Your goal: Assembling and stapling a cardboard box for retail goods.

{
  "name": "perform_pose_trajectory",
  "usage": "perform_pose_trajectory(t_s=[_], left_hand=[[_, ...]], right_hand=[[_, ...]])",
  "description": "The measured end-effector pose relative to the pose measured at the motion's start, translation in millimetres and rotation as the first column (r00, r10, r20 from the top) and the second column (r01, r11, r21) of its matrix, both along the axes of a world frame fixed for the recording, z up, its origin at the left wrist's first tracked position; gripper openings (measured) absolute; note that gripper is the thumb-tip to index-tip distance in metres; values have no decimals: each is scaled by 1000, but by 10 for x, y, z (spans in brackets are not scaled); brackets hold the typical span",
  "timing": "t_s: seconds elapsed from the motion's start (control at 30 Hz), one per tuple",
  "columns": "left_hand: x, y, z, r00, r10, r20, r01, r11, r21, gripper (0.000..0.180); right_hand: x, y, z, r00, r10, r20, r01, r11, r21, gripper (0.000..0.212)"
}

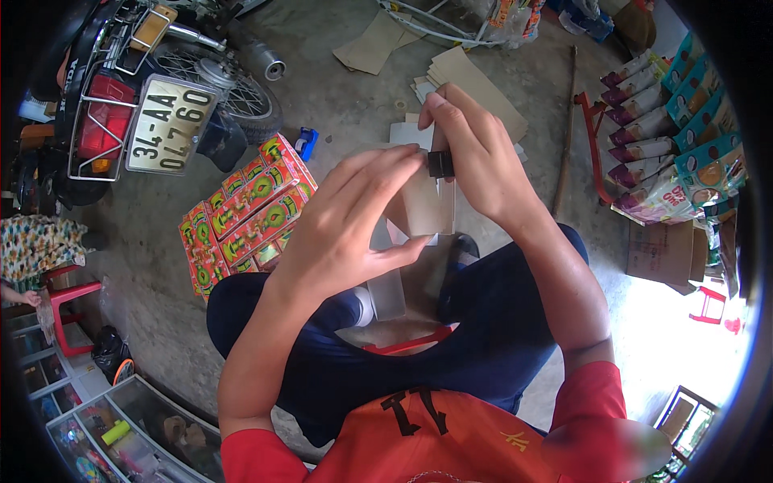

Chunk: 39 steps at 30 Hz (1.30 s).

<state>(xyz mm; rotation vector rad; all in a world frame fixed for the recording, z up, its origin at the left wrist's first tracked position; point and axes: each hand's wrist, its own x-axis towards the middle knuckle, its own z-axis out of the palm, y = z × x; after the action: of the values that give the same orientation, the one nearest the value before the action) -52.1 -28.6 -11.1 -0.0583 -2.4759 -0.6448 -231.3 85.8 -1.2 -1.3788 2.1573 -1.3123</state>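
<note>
Above my knees, both hands hold a small beige cardboard box (424, 205) with pale inner faces. My left hand (342, 213) is curved around its left side, fingertips at the upper edge and thumb at the lower edge. My right hand (475, 153) grips the upper right of the box with bent fingers; its thumb is hidden. A small black block-like piece, perhaps a binder clip (440, 164), sits between the left fingertips and the right hand. Below the box, a clear plastic piece (386, 294) shows between my legs.
Red-and-green printed boxes (250, 213) lie stacked at the left, beside a blue tape dispenser (306, 143). Cardboard sheets (479, 88) lie ahead on the floor. A motorbike (161, 105) stands far left. Bagged goods (676, 129) fill a red rack (594, 153) at the right.
</note>
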Motion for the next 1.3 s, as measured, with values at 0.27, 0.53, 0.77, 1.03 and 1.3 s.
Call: perform_pose_trajectory(t_s=[0.27, 0.53, 0.77, 1.03, 1.3], left_hand=[[19, -8, -63, 999, -13, -40, 17, 996, 91, 76], [21, 9, -35, 999, -10, -32, 12, 999, 53, 76], [51, 21, -45, 1000, -27, -15, 28, 998, 63, 76], [29, 27, -20, 1000, -18, -13, 19, 997, 71, 83], [-2, -3, -49, 999, -5, -52, 6, 1000, 22, 86]], right_hand=[[4, -23, -1, 959, -53, 278, 36, 997, 64, 33], [23, -21, 9, 988, -37, 148, 26, 997, 74, 27], [74, -20, 16, 989, -75, 126, 54, 986, 157, 26], [83, -18, 57, 991, -92, 100, 75, 984, 160, 28], [40, -13, 68, 981, -109, 162, 97, 992, 79, 29]])
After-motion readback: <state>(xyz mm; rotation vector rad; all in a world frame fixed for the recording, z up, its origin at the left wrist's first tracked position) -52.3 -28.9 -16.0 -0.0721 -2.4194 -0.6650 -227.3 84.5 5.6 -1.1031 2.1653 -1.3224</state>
